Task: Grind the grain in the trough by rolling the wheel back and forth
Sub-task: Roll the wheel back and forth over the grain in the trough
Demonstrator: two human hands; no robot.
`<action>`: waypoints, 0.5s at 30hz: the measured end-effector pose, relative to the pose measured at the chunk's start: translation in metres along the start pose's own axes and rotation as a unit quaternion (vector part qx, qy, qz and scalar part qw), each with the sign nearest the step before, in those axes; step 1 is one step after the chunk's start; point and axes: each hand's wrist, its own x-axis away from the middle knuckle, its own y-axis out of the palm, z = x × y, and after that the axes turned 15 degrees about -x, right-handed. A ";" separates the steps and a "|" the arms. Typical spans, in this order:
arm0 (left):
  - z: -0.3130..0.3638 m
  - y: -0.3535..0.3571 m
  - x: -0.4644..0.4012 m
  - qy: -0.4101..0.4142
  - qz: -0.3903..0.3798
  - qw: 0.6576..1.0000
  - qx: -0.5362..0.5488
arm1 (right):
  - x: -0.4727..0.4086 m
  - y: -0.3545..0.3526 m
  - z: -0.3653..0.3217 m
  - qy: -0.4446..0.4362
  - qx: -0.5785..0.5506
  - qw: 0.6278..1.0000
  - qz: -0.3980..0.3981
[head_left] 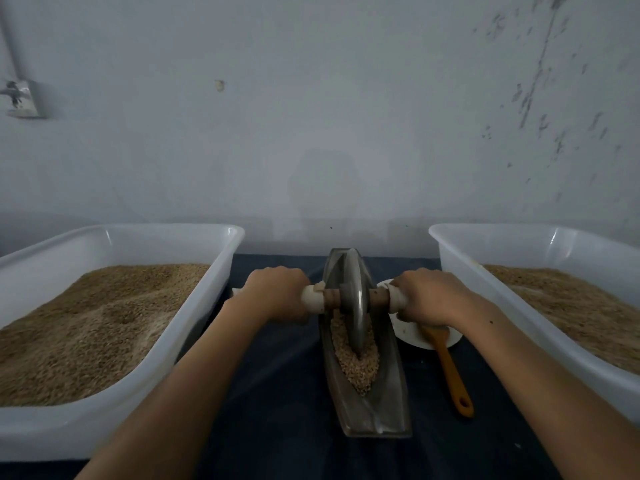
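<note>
A narrow boat-shaped metal trough (pixel 393 386) lies lengthwise on the dark table, its near end toward me. Crushed tan grain (pixel 356 367) fills its groove in front of the wheel. The grey metal wheel (pixel 355 299) stands upright in the groove near the trough's far half. A wooden axle with pale end grips runs through it. My left hand (pixel 277 294) grips the left handle. My right hand (pixel 427 296) grips the right handle. Both arms reach forward on either side of the trough.
A large white tub (pixel 207 296) of tan grain stands to the left and a second white tub (pixel 460 271) of grain to the right. A white plate (pixel 412 332) with an orange-handled spatula (pixel 450 372) lies between trough and right tub. A wall rises close behind.
</note>
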 end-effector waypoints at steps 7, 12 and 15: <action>0.001 0.009 -0.005 -0.016 0.076 0.996 -0.031 | -0.001 0.006 0.001 -0.009 -0.005 0.998 0.058; -0.001 0.002 -0.004 0.012 -0.022 1.000 -0.003 | 0.002 -0.007 -0.001 0.022 -0.021 0.998 -0.056; -0.002 -0.003 -0.003 0.026 -0.062 0.998 0.016 | 0.003 -0.012 -0.001 0.031 -0.045 0.994 -0.095</action>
